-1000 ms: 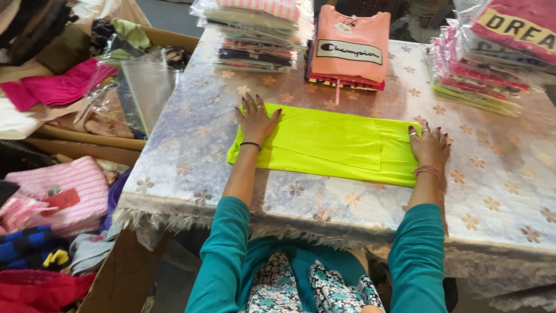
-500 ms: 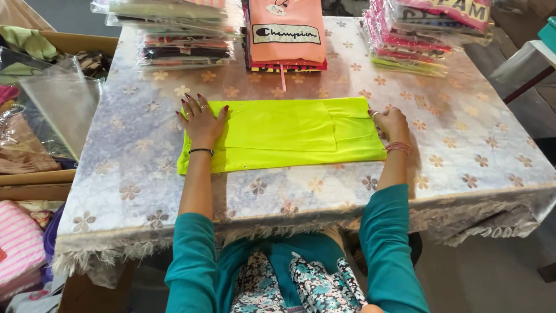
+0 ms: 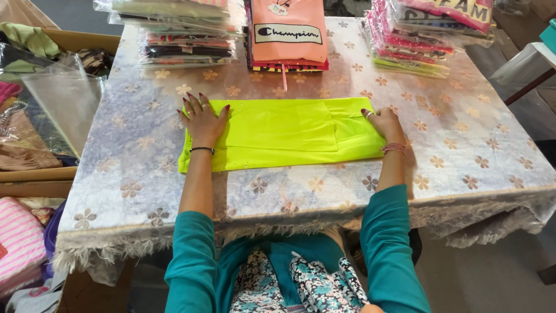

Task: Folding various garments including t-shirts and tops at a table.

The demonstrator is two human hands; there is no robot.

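A neon yellow-green garment [image 3: 284, 133] lies folded into a long strip across the table [image 3: 463, 156], which has a flowered lace cover under clear plastic. My left hand [image 3: 202, 119] rests flat on the strip's left end, fingers spread. At the right end my right hand [image 3: 382, 123] presses on the fabric's edge with its fingers curled down. Both sleeves are teal.
Stacks of bagged folded clothes stand along the far edge: a left stack [image 3: 179, 35], an orange stack [image 3: 288, 35] in the middle, a pink stack [image 3: 428, 35] at right. Cardboard boxes with clothes and clear bags [image 3: 46, 104] sit left of the table.
The garment and both hands keep their positions on it. The camera has shifted, so the table sits more centred in view.
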